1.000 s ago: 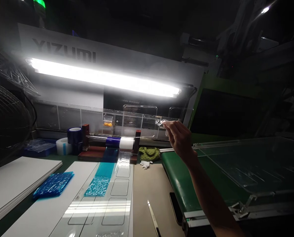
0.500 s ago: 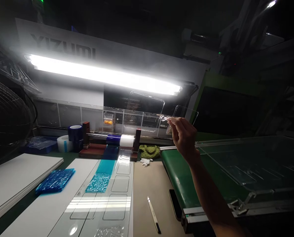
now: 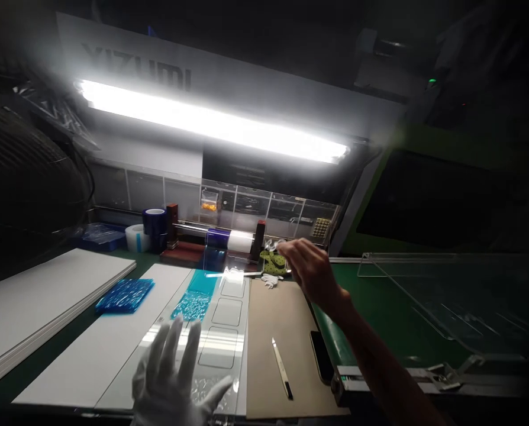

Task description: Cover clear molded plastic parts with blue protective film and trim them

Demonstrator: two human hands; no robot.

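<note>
My right hand point(image 3: 309, 272), bare, pinches a small clear tab of a thin transparent plastic part at the back of the bench. The part is hard to make out; a bright edge point(image 3: 233, 274) shows left of the hand, above the glossy board. My left hand point(image 3: 171, 378), in a white glove, has its fingers spread above the near end of that board point(image 3: 222, 349), which has rounded rectangles outlined on it, and holds nothing. Blue protective film point(image 3: 196, 296) runs onto the board from a roll point(image 3: 219, 238) on a stand, beside a white roll point(image 3: 240, 241).
A craft knife point(image 3: 282, 368) lies on brown cardboard point(image 3: 264, 331), beside a phone point(image 3: 321, 356). On the green conveyor belt point(image 3: 348, 296) rests a clear sheet point(image 3: 451, 296). A stack of blue film pieces point(image 3: 126, 296) lies left. A lamp point(image 3: 211, 121) hangs above.
My right hand has come down and left with the clear plastic part. My gloved left hand has entered at the bottom, fingers spread. The view has shifted slightly.
</note>
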